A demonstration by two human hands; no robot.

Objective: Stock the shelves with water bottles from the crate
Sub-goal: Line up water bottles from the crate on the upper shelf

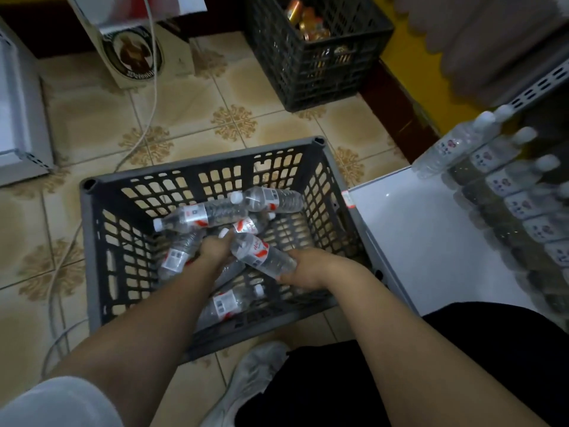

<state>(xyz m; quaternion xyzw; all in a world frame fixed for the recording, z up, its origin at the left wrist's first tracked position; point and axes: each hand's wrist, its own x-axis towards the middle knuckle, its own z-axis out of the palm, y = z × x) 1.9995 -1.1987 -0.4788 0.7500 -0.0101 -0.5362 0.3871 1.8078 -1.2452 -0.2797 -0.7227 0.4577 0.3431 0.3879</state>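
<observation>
Head view, looking down: partly stocked, by the look of it. White shelf (431,241) at 3 o'clock, already carrying a row of upright water bottles (505,180) along its far edge, white caps up, packed side by side; bare white surface left in front of that row, so room for more. Grey lattice crate (92,241) at centre on the tiled floor (191,118), just beside the shelf's near corner, holding a loose heap of clear, red-labelled bottles lying on their sides, roughly half a dozen or more, exact count hard to tell where overlapped. Judged from that: a fair share done, the crate's remainder yet to go up.

Second, darker crate (338,72) at 12 to 1 o'clock, well apart, with orange and gold cans or bottles inside, too blurred to name. Cardboard box with a round printed emblem (132,53) at 11 o'clock, a white cable (152,87) trailing across the tiles beside it. White cabinet edge (18,124) at 9 o'clock. Pale shoe (255,371) at 6 o'clock, below the crate.

Both hands down inside the crate. Right hand (308,269) curled round the base end of one bottle (261,254), lifted slantwise above the heap, cap toward 10 o'clock. Left hand (215,251) reaching into the pile, fingers curled at the neck of another bottle (246,226); whether properly gripped or only touched, cannot tell.
</observation>
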